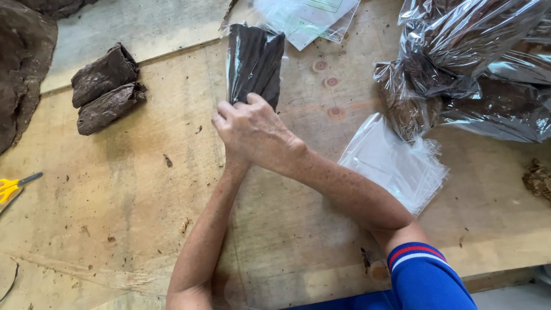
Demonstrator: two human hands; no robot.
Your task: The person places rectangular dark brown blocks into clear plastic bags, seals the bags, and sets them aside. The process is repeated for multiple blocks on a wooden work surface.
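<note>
Dark brown bundle: sitting inside a clear plastic sleeve on the plywood table, standing at the far middle, just beyond both hands.
Right hand: lying on top, fingers curling closed around the bundle's near end.
Left hand: mostly hidden under the right one; I cannot tell its grip.
Loose bundles: two lying bare at the far left.
Clear bags: a flat stack resting just right of the forearm.
Filled bags: piling up at the far right.
Yellow scissors: lying at the left edge.
</note>
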